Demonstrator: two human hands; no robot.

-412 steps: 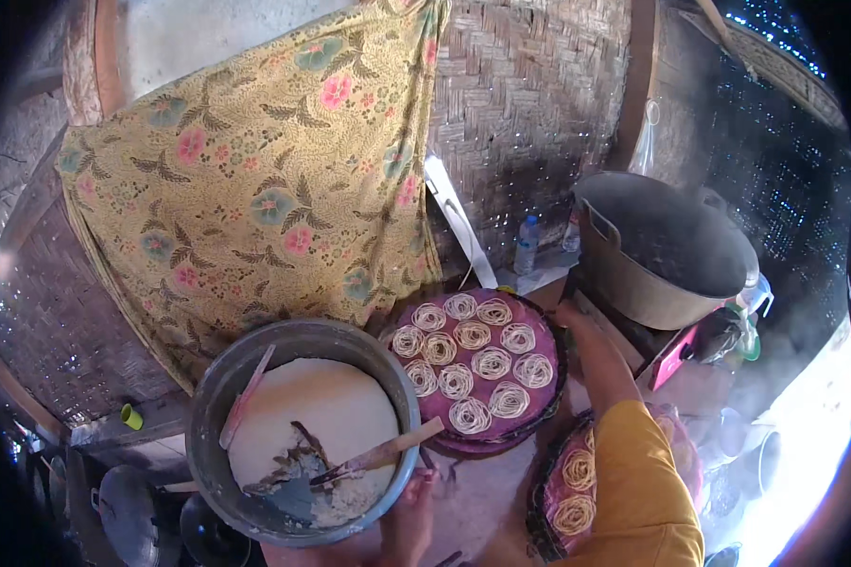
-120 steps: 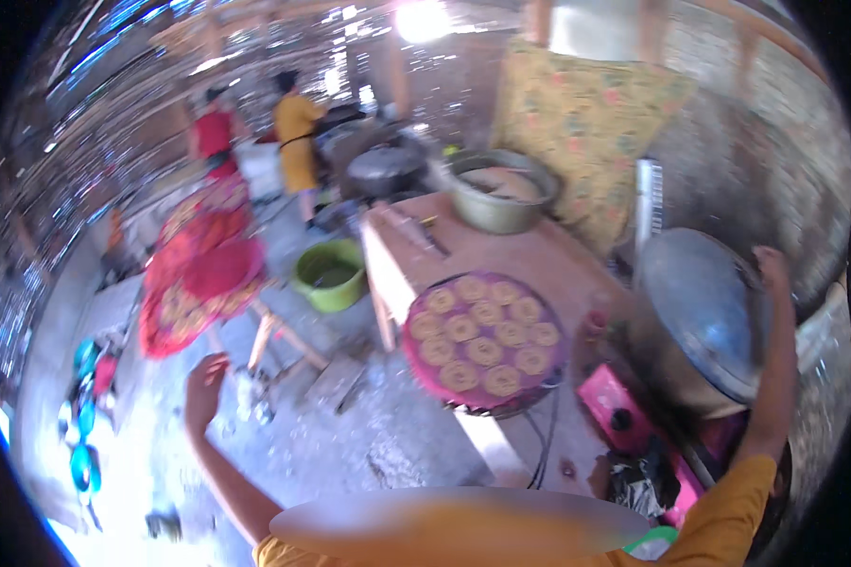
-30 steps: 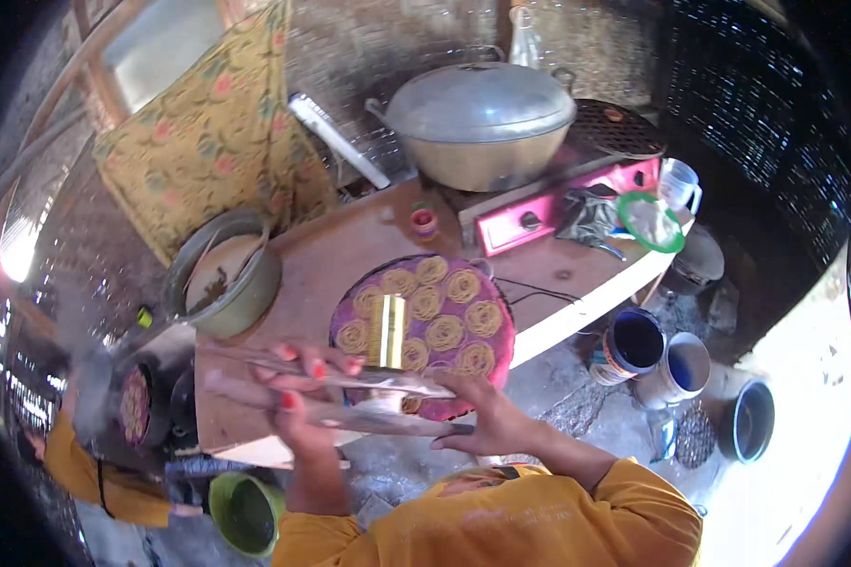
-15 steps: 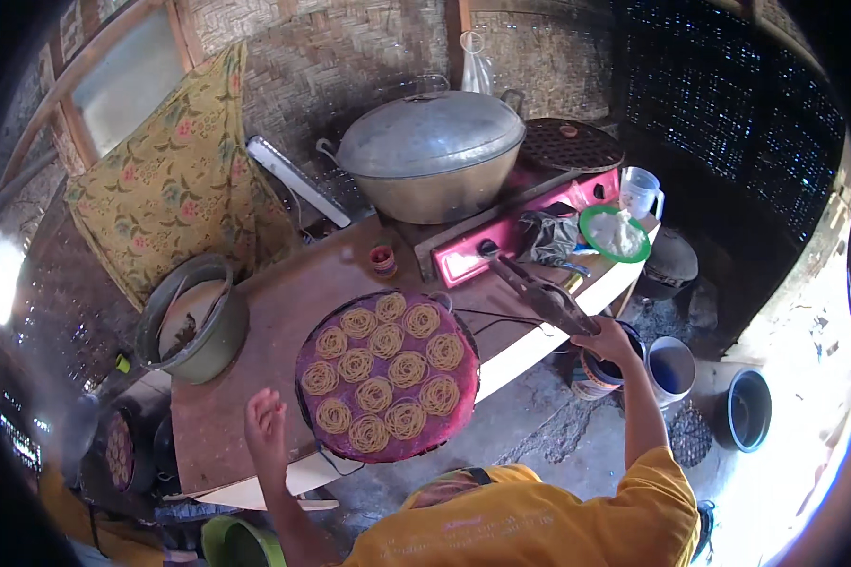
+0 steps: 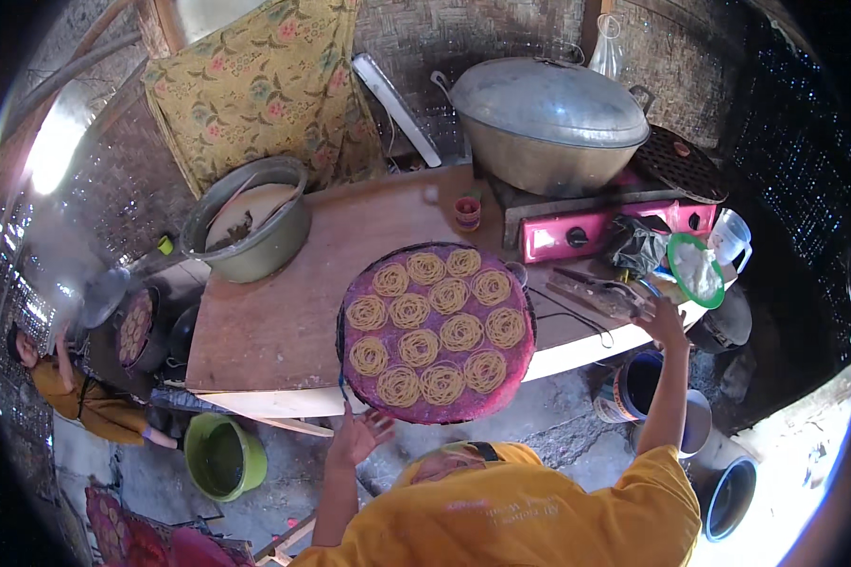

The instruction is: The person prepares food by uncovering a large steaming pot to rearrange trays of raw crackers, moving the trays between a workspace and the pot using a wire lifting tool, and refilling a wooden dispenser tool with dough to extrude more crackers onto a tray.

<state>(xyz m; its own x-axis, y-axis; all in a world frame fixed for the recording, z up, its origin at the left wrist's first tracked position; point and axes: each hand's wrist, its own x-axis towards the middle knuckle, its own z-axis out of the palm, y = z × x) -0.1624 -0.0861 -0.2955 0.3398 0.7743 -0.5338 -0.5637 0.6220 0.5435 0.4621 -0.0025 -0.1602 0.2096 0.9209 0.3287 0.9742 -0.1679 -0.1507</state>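
Observation:
A round dark-rimmed tray with a pink-purple surface [image 5: 512, 367] rests on the table's front part, overhanging the near edge. Several coiled nests of thin pale strands [image 5: 461, 332] cover it. My left hand [image 5: 357, 438] is just below the tray's near left rim, fingers spread, nothing in it. At the table's right end my right hand [image 5: 664, 323] hovers with its fingers apart. Beside those fingers a long dark two-armed tool, like tongs [image 5: 591, 293], lies on the tabletop; whether a fingertip touches it I cannot tell.
Behind stands a pink stove [image 5: 550, 240] with a big lidded metal pot [image 5: 548, 156]. A grey basin [image 5: 298, 227] sits at the table's left. Around the right end are a green plate of white stuff [image 5: 698, 269] and buckets [image 5: 638, 383]. Another person [image 5: 85, 397] is far left.
My right hand has let go of the tongs-like tool, now lying on the table. My left hand has moved rightward to the tray's near side. The view has shifted left.

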